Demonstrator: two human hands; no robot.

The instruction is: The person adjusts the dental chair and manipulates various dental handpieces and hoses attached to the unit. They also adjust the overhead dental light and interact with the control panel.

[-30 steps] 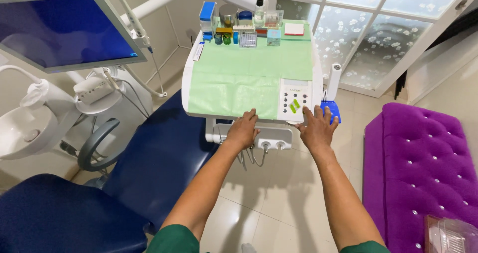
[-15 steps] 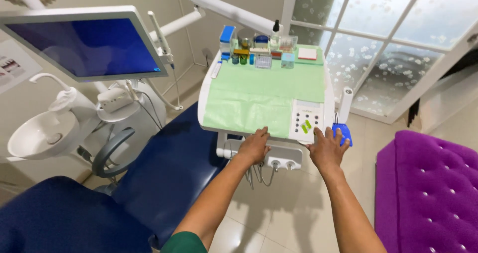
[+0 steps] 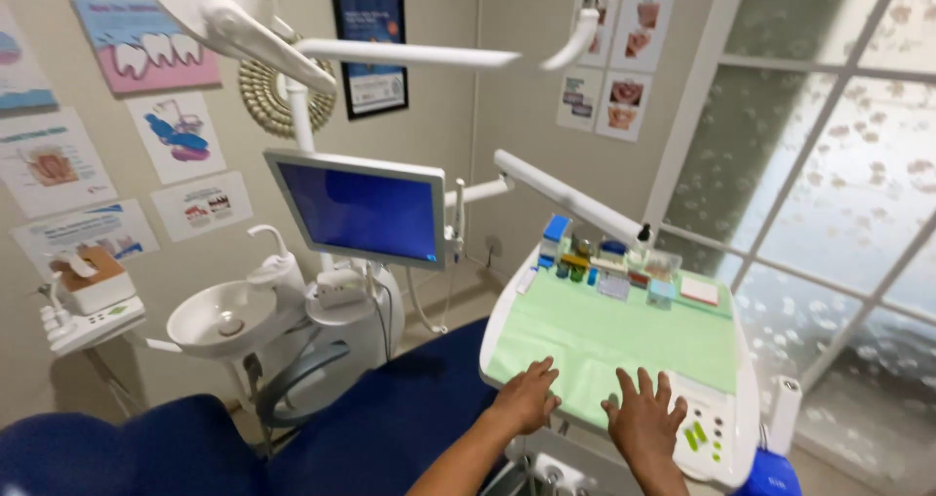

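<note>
My left hand [image 3: 526,396] rests flat on the near edge of a white dental instrument tray [image 3: 507,306], fingers spread on its pale green paper cover [image 3: 614,335]. Beside it, my right hand [image 3: 643,420] also lies flat on the cover, just left of the tray's control panel [image 3: 707,437] with green buttons. Neither hand holds anything. Small bottles, boxes and a blue container [image 3: 557,229] stand in a row along the tray's far edge.
A blue dental chair [image 3: 390,428] lies below left of the tray. A monitor [image 3: 361,208] with a blue screen, a white spittoon basin [image 3: 219,318] and white lamp arms [image 3: 390,52] stand behind. Posters cover the walls; a frosted window [image 3: 838,194] is at the right.
The view has tilted up, so wall, monitor and lamp arms now show. Both hands have moved from the tray's front edge and handle up onto its green cover.
</note>
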